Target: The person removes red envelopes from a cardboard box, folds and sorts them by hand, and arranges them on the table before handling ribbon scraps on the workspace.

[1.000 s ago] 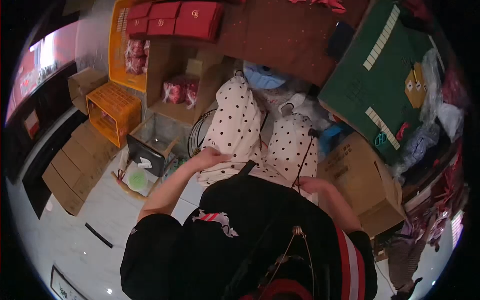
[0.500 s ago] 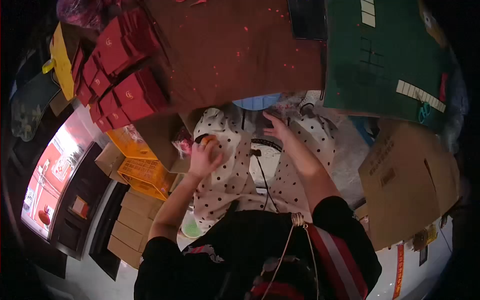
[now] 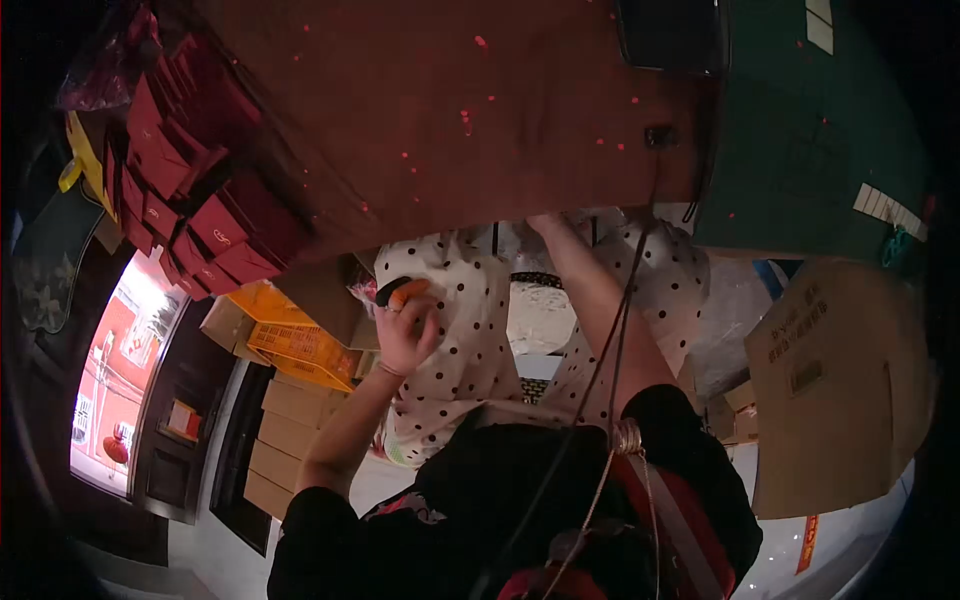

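Observation:
My left hand point(image 3: 405, 335) rests over my left thigh, its fingers curled round a small orange and black object point(image 3: 409, 291); its kind does not show. My right hand point(image 3: 543, 222) reaches forward beneath the front edge of the brown table point(image 3: 400, 180). Its fingers are hidden there. Polka-dot trousers point(image 3: 455, 330) cover my legs on both sides. A dark cord point(image 3: 625, 300) runs up past my right forearm towards a small black piece point(image 3: 660, 135) over the tabletop.
Red printed paper bags point(image 3: 215, 235) are stacked at the table's left. A dark flat device point(image 3: 670, 35) lies beside a green mat point(image 3: 800, 150). Orange crates point(image 3: 300, 340) and cardboard boxes point(image 3: 285, 440) stand left; a large carton point(image 3: 840, 390) stands right.
My right hand has gone forward under the table edge. The cord's black end, earlier over my lap, now appears over the tabletop. My left hand keeps the orange and black object. The view has shifted.

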Motion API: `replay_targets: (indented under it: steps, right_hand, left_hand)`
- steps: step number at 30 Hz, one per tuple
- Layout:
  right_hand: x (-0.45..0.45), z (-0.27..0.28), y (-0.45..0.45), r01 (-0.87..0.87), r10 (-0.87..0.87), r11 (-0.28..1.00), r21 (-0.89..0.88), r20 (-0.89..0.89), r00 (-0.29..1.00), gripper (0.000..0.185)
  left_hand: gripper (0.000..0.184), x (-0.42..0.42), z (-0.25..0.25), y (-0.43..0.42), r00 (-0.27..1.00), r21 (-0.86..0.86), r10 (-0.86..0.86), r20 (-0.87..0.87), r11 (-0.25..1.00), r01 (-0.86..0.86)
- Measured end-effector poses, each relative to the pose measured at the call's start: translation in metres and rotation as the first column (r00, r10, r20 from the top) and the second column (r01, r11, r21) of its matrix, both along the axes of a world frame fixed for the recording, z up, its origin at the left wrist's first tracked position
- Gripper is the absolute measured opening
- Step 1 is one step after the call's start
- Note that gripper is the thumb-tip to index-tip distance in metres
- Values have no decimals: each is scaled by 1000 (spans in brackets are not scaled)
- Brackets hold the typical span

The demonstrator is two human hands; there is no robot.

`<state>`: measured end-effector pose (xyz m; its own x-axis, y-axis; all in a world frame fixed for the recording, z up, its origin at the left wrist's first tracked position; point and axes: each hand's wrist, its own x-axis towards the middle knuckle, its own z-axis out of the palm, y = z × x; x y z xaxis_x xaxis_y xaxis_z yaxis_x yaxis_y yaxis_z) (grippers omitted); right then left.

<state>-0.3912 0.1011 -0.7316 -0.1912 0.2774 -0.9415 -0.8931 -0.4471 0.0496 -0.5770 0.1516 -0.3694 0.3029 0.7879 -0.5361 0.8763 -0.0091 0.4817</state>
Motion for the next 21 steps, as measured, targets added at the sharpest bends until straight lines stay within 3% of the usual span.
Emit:
replay_targets:
  steps: [5, 7, 8, 9, 12, 19, 21]
  right_hand:
    - [22, -41, -7, 172, -173, 978, 118, -3, 985, 55]
    - [21, -36, -48, 172, -173, 948, 267, -20, 985, 53]
    - [21, -28, -71, -62, 5, 896, 440, 129, 992, 59]
    - [23, -6, -82, -192, 134, 908, 373, 178, 975, 59]
    - [23, 49, -127, -394, 385, 912, 113, 88, 919, 57]
    - [24, 68, -157, -525, 525, 851, 14, 1, 851, 53]
    - [27, 68, -148, -551, 551, 834, 28, 6, 835, 52]
  left_hand:
    - [14, 3, -1, 14, 998, -4, -24, 63, 1000, 24]
    - [13, -5, -9, 13, 997, 23, -28, 71, 999, 27]
    - [12, -10, -15, 11, 997, 47, -24, 75, 999, 20]
    - [11, -15, -20, 3, 993, 10, 88, 85, 996, -89]
    - [12, -16, -21, 11, 996, -26, 78, 46, 997, -77]
    - [13, -22, -37, 17, 999, 198, 24, -47, 980, -14]
    - [11, -29, -41, 21, 993, 123, 116, 37, 985, -120]
